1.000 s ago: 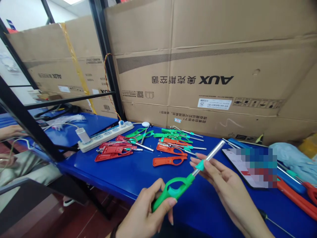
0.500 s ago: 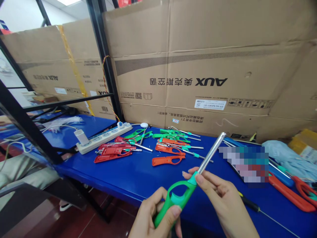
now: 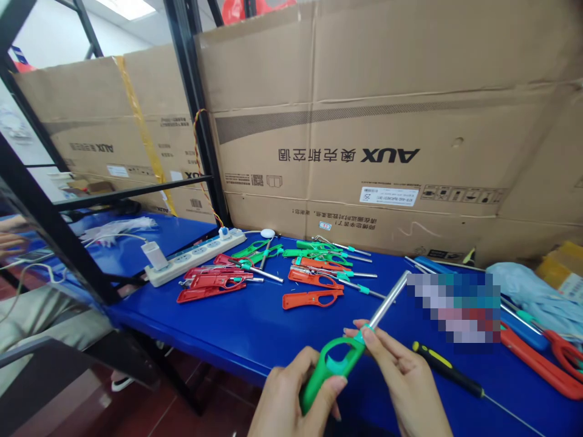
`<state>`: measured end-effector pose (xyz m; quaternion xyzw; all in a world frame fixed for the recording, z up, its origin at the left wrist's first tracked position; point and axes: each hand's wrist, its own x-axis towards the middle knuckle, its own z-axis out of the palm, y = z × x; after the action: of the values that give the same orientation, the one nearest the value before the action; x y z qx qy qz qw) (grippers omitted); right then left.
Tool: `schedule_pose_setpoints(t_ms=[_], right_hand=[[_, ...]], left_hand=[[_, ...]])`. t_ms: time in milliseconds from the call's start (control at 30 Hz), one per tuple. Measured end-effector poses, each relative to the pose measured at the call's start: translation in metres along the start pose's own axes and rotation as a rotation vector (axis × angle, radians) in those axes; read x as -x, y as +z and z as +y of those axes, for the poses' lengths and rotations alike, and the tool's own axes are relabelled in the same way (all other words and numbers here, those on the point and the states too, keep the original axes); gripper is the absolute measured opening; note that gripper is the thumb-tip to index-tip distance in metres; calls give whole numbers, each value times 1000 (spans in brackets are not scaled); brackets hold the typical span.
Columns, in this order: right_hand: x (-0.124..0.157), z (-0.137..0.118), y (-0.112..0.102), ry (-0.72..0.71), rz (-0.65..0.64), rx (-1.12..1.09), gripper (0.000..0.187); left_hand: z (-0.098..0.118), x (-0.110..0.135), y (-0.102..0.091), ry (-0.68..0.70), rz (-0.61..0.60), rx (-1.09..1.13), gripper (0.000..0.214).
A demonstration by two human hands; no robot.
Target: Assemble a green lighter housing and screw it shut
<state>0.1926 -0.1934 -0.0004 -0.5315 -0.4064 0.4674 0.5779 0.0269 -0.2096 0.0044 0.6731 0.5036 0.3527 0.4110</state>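
Observation:
A green long-nosed gas lighter (image 3: 340, 358) with a silver metal tube is held between both hands, tube pointing up and to the right. My left hand (image 3: 291, 391) is wrapped round the green handle, thumb on its side below the trigger loop. With thumb and fingers, my right hand (image 3: 401, 370) pinches the lighter at the turquoise collar where the tube begins. Just right of my right hand lies a black and yellow screwdriver (image 3: 449, 367). Beyond the hands, orange lighter parts (image 3: 314, 297), green lighter parts (image 3: 319, 254) and red lighter parts (image 3: 214, 280) lie on the table.
The blue table (image 3: 200, 321) backs onto a tall cardboard sheet (image 3: 364, 79). A white power strip (image 3: 195, 255) sits at left, beside a black metal post (image 3: 198, 121). At right are an orange lighter (image 3: 537, 364) and a pale blue plastic bag (image 3: 528, 288). Another person's hand (image 3: 11, 240) shows far left.
The lighter and both hands have moved slightly right and down in view, and the tube tilts lower. More of the screwdriver shows. Both hands keep their hold.

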Motion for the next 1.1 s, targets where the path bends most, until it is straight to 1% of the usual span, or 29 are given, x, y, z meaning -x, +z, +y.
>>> schedule_pose_setpoints(t_ms=[100, 133, 200, 267, 300, 367, 433, 500, 567, 700, 800, 867, 933, 1033, 1100], right_hand=[[-13, -3, -10, 43, -4, 9, 39], [-17, -4, -14, 61, 18, -1, 39], [-24, -5, -19, 96, 98, -34, 40], [-31, -5, -23, 130, 158, -52, 41], [-34, -4, -24, 150, 161, -49, 40], [-39, -3, -26, 189, 146, -39, 36], [-44, -2, -27, 237, 127, -33, 34], [-48, -2, -28, 299, 107, -34, 35], [-49, -4, -29, 365, 79, -37, 36], [-48, -8, -32, 477, -11, -57, 34], [-48, -13, -32, 545, -38, -80, 31], [-49, -15, -31, 556, -32, -80, 31], [-50, -16, -29, 531, -10, -53, 31], [-53, -14, -25, 484, 42, 68, 27], [-55, -12, -24, 466, 66, 128, 30]], left_hand=[[-2, -29, -12, 55, -145, -48, 31], [-4, -42, -19, 111, -145, -107, 31], [-11, -74, -38, 244, -22, -340, 33], [-18, -105, -61, 275, 62, -669, 26], [-22, -119, -71, 276, 75, -727, 21], [-28, -141, -89, 294, 32, -786, 12], [-33, -154, -98, 315, -27, -821, 8], [-36, -160, -100, 328, -73, -850, 8], [-38, -161, -97, 333, -96, -871, 8], [-41, -161, -92, 347, -107, -893, 7], [-42, -163, -90, 383, -124, -897, 7], [-43, -163, -89, 416, -133, -899, 8], [-45, -164, -87, 447, -135, -901, 9], [-48, -164, -86, 482, -129, -905, 11], [-49, -164, -89, 493, -117, -907, 11]])
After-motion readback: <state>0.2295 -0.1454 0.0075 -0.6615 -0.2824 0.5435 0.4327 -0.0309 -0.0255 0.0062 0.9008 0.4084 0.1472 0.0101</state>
